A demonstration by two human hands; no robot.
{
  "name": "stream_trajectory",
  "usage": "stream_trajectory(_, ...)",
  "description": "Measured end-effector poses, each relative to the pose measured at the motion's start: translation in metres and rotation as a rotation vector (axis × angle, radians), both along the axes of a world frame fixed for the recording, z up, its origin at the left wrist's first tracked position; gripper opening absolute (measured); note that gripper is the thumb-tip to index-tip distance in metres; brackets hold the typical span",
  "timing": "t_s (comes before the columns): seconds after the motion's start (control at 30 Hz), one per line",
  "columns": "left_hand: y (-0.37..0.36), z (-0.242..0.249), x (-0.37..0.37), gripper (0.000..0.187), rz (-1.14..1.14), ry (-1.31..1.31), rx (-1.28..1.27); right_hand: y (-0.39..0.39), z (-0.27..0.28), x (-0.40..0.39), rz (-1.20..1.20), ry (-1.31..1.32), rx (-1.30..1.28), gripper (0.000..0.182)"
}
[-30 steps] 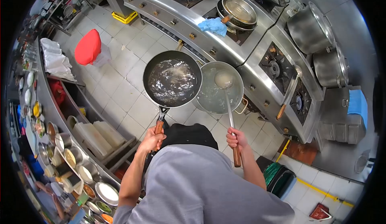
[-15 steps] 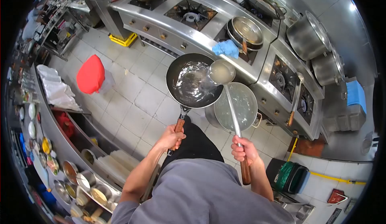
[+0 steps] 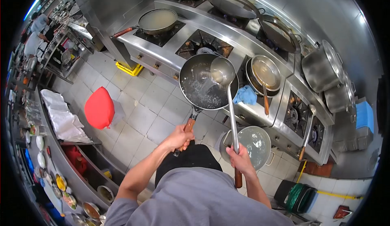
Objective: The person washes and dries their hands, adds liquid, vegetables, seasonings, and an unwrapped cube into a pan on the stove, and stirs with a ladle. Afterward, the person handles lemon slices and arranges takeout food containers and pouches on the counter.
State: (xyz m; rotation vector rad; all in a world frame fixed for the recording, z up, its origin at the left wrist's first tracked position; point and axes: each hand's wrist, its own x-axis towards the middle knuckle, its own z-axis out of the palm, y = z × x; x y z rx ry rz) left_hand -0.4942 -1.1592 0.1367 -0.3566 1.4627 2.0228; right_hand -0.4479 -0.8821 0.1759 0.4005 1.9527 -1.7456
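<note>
My left hand (image 3: 181, 138) is closed around the wooden handle of a dark, deep frying pan (image 3: 191, 80). Clear liquid lies in the pan, held out in front of me near the stove's edge. In my right hand (image 3: 240, 158) is the long handle of a metal ladle (image 3: 231, 112). The ladle's bowl overlaps the right side of the pan, and liquid streaks the pan's surface beside it. Below the ladle, close to my right hand, stands a large metal pot (image 3: 260, 143) of water.
A steel stove (image 3: 162, 65) runs across the front. On it are a pan of pale liquid (image 3: 158, 20), stacked pans (image 3: 266, 72), a blue cloth (image 3: 245, 95) and tall pots (image 3: 323, 67). A red-covered bin (image 3: 99, 108) stands on the floor to the left, near a counter. Two people are far left.
The pan and ladle have moved forward, away from the water pot and closer to the stove. The ladle's bowl now lies farther over the pan. My view has tilted up.
</note>
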Motion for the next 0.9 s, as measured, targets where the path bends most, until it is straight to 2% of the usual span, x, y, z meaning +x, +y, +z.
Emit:
stream_trajectory(0.33, -0.059, -0.015, -0.187, 0.014, -0.134, 0.055, -0.043, -0.073, -0.003, -0.115, -0.06, 0.19, 0.231, 0.022)
stream_trajectory(0.53, -0.088, -0.028, -0.275, 0.011, -0.246, 0.087, -0.019, -0.132, 0.0, -0.158, -0.149, 0.197, 0.3, 0.022)
stream_trajectory(0.63, -0.097, -0.034, -0.307, 0.01, -0.298, 0.01, 0.052, -0.166, 0.019, -0.178, -0.225, 0.116, 0.294, 0.023)
stream_trajectory(0.7, -0.098, -0.038, -0.318, 0.011, -0.305, -0.006, 0.079, -0.177, 0.011, -0.187, -0.269, 0.113, 0.269, 0.022)
stream_trajectory(0.73, -0.099, -0.041, -0.321, 0.013, -0.297, -0.014, 0.095, -0.183, 0.008, -0.19, -0.301, 0.12, 0.234, 0.021)
stream_trajectory(0.77, -0.104, -0.058, -0.324, 0.031, -0.315, -0.033, 0.213, -0.187, 0.009, -0.193, -0.309, 0.112, 0.248, 0.021)
stream_trajectory(0.8, -0.109, -0.065, -0.323, 0.031, -0.323, -0.041, 0.226, -0.193, 0.015, -0.198, -0.337, 0.079, 0.239, 0.023)
stream_trajectory(0.87, -0.122, -0.079, -0.316, 0.053, -0.185, -0.189, 0.355, -0.202, 0.023, -0.204, -0.37, 0.04, 0.243, 0.024)
stream_trajectory(0.9, -0.128, -0.137, -0.316, 0.064, -0.165, -0.221, 0.294, -0.205, 0.026, -0.204, -0.392, 0.028, 0.221, 0.023)
